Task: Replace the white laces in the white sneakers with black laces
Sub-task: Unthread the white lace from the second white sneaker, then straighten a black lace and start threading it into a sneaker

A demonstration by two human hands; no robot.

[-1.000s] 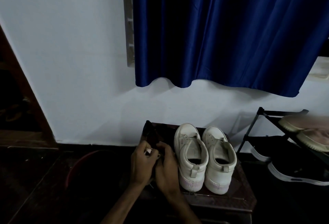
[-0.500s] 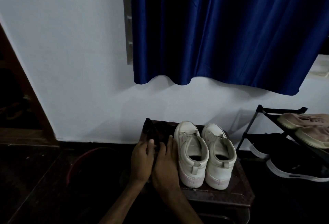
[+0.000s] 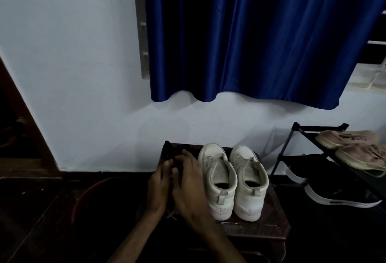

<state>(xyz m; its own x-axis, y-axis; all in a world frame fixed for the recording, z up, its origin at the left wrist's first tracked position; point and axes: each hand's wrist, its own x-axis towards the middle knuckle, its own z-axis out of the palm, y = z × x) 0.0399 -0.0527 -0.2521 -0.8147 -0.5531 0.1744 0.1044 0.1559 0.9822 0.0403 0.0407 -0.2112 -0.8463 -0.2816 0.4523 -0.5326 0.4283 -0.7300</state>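
Bare left hand (image 3: 158,188) — bare right hand (image 3: 191,191)

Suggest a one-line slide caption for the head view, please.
Beside two white sneakers on a stool, the left hand and right hand work at a dark bundle, under a blue curtain.

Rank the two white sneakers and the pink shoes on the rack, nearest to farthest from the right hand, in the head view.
1. First white sneaker, right beside the right hand.
2. Second white sneaker, just beyond the first.
3. Pink shoes, on the rack, far right.
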